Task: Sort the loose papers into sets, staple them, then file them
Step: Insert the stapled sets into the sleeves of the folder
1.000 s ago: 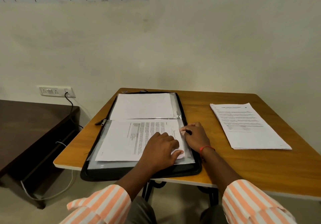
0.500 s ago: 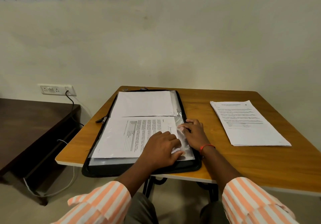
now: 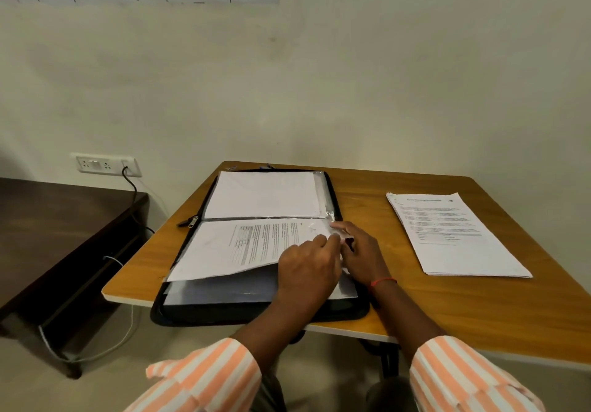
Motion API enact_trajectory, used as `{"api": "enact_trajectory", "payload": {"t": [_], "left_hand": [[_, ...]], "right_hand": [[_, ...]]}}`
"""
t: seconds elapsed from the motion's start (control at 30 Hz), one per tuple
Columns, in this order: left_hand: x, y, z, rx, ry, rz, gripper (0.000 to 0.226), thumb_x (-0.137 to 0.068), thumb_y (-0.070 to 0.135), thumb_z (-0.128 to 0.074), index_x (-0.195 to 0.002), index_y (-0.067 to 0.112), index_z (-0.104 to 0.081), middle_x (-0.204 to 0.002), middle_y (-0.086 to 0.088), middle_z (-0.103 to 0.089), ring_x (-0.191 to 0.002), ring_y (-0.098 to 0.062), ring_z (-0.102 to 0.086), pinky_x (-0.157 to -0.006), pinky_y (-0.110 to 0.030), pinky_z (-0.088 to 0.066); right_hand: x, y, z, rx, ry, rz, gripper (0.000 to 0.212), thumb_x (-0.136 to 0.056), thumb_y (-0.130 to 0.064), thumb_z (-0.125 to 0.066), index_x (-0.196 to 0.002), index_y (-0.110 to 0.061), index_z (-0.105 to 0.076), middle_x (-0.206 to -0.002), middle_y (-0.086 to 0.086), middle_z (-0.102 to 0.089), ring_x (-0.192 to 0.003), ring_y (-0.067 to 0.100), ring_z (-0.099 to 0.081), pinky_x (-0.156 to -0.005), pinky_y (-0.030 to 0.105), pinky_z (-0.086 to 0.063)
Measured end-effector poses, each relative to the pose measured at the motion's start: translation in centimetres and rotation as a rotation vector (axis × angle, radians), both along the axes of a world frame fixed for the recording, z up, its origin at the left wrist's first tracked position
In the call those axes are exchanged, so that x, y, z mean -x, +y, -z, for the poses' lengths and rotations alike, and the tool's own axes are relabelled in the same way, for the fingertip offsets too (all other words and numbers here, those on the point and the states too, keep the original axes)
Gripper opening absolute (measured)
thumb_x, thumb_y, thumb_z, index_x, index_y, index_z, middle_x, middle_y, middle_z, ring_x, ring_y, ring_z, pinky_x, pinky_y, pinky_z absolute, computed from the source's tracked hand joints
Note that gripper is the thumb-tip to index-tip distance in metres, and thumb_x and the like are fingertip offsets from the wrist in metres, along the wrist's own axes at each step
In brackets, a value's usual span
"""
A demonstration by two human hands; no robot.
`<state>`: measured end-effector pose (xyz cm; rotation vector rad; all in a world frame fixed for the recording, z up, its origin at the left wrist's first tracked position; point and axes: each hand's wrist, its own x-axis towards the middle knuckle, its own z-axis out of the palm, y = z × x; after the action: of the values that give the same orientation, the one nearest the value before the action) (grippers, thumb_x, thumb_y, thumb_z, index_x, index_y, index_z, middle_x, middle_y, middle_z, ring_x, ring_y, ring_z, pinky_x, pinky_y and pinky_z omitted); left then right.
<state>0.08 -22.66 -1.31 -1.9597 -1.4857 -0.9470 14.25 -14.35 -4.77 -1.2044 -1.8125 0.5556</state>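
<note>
A black zip file folder [image 3: 179,312] lies open on the wooden table [image 3: 479,312], with clear plastic sleeves inside. A blank white sheet [image 3: 262,195] fills the far half. In the near half lies a printed paper set [image 3: 243,248], its near edge lifted off the sleeves below. My left hand [image 3: 308,266] pinches the right end of that set. My right hand [image 3: 359,251] pinches the clear sleeve's edge beside it, at the folder's right side. A stack of printed papers [image 3: 454,235] lies on the table to the right.
A dark low table [image 3: 64,219] stands at the left, below a wall socket [image 3: 105,165] with a black cable plugged in. The folder's zip pull [image 3: 188,221] sticks out on the left. The wall runs right behind the table.
My left hand went from resting flat on the printed set to pinching its right end, and the set's near edge has lifted. My right hand stayed at the sleeve's edge.
</note>
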Motion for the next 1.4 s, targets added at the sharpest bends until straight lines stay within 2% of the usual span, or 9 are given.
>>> {"api": "enact_trajectory", "payload": {"t": [0.1, 0.2, 0.37, 0.5, 0.67, 0.83, 0.97, 1.13, 1.4], "left_hand": [[-0.2, -0.2, 1.4, -0.04, -0.038, 0.045, 0.011, -0.09, 0.024, -0.068, -0.098, 0.021, -0.074, -0.069, 0.003, -0.065, -0.056, -0.015, -0.061, -0.045, -0.029, -0.046], [-0.2, -0.5, 2.3, 0.036, -0.092, 0.14, 0.037, -0.093, 0.023, -0.067, -0.129, 0.015, -0.067, -0.099, 0.001, -0.074, -0.084, -0.012, -0.07, -0.069, -0.026, -0.057], [1.9, -0.2, 2.0, 0.221, -0.38, 0.177, 0.032, -0.101, 0.027, -0.054, -0.132, 0.025, -0.048, -0.105, -0.002, -0.071, -0.092, -0.018, -0.068, -0.078, -0.03, -0.055], [5.3, 1.6, 1.7, 0.19, -0.452, 0.213, 0.045, -0.101, 0.023, -0.059, -0.144, 0.025, -0.045, -0.139, -0.003, -0.06, -0.13, -0.017, -0.049, -0.108, -0.029, -0.041], [8.1, 5.6, 2.1, 0.288, -0.105, 0.094, 0.047, -0.103, 0.031, -0.049, -0.147, 0.016, -0.047, -0.158, -0.007, -0.042, -0.151, -0.022, -0.029, -0.126, -0.04, -0.022], [9.3, 11.1, 2.7, 0.496, 0.03, -0.006, 0.058, -0.101, 0.053, -0.043, -0.147, 0.018, -0.048, -0.17, -0.005, -0.011, -0.158, -0.024, -0.001, -0.127, -0.042, -0.006], [9.5, 13.4, 3.7, 0.676, 0.034, -0.053, 0.069, -0.103, 0.06, -0.032, -0.16, 0.023, -0.026, -0.171, -0.006, -0.002, -0.157, -0.026, 0.003, -0.126, -0.045, -0.005], [9.7, 14.1, 4.2, 0.775, 0.059, -0.05, 0.072, -0.102, 0.063, -0.021, -0.163, 0.028, -0.008, -0.171, -0.004, 0.0, -0.157, -0.025, 0.003, -0.126, -0.045, -0.002], [9.6, 13.6, 4.8, 0.612, -0.032, 0.007, 0.069, -0.101, 0.061, -0.035, -0.158, 0.022, -0.033, -0.167, -0.005, -0.024, -0.156, -0.023, -0.016, -0.125, -0.04, -0.015]], "right_hand": [[-0.1, 0.0, 0.0, 0.007, 0.021, -0.005, 0.028, -0.092, -0.007, -0.065, -0.115, -0.022, -0.071, -0.116, -0.003, -0.071, -0.108, 0.01, -0.064, -0.089, 0.019, -0.052], [0.1, 0.1, -0.4, -0.006, 0.14, 0.006, 0.016, -0.094, -0.012, -0.067, -0.105, -0.021, -0.074, -0.102, -0.005, -0.074, -0.097, 0.007, -0.068, -0.082, 0.021, -0.055], [1.2, 1.2, -1.6, 0.026, 0.371, 0.033, 0.014, -0.091, -0.009, -0.073, -0.095, -0.022, -0.076, -0.093, -0.01, -0.075, -0.089, 0.007, -0.07, -0.074, 0.021, -0.057], [2.7, 3.0, -2.9, 0.046, 0.488, 0.117, 0.015, -0.093, -0.008, -0.069, -0.096, -0.021, -0.076, -0.094, -0.004, -0.075, -0.09, 0.016, -0.07, -0.075, 0.028, -0.057], [4.1, 4.4, -2.9, 0.131, 0.676, 0.088, 0.02, -0.097, -0.02, -0.066, -0.116, -0.022, -0.072, -0.108, -0.007, -0.075, -0.102, 0.015, -0.07, -0.072, 0.025, -0.057], [4.8, 5.0, -0.7, 0.193, 0.497, -0.027, 0.065, -0.099, -0.012, -0.061, -0.155, -0.02, -0.028, -0.138, -0.006, -0.057, -0.117, -0.002, -0.059, -0.096, 0.018, -0.049], [5.2, 5.8, 0.2, 0.179, 0.174, -0.029, 0.044, -0.095, -0.005, -0.063, -0.135, -0.02, -0.053, -0.134, -0.005, -0.061, -0.126, 0.01, -0.057, -0.105, 0.03, -0.047], [5.5, 6.0, 1.0, 0.11, -0.137, -0.014, 0.037, -0.095, -0.022, -0.061, -0.131, -0.026, -0.052, -0.132, -0.003, -0.063, -0.12, 0.016, -0.06, -0.103, 0.037, -0.05], [5.0, 5.3, -1.0, 0.051, 0.024, 0.228, 0.022, -0.096, -0.01, -0.061, -0.117, -0.017, -0.063, -0.113, 0.002, -0.069, -0.105, 0.018, -0.065, -0.089, 0.03, -0.054]]}}
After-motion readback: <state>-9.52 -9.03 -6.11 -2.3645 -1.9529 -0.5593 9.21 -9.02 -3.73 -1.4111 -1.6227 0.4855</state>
